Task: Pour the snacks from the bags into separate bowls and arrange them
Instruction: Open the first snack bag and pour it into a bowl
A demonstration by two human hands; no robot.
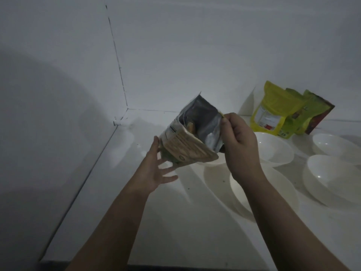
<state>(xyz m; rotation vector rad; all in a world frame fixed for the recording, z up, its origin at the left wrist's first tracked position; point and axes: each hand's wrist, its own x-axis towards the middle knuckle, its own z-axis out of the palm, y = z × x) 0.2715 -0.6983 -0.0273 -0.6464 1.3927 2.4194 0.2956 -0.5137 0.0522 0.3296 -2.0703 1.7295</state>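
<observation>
We are pinching the opened snack bag [192,133] by its right edge with our right hand [241,145] fingers; our left hand [156,169] fingers are lying spread under its left side.

A white worktop [175,222] runs into a corner between two pale walls. On its right side lie four white bowls: a large one [218,184] nearest the front, one [273,147] behind it, and two further right, one [332,178] in front of the other [332,144]. At the back, leaning on the wall, stand a yellow snack pouch [271,108] and a green one [310,114] touching it.
</observation>
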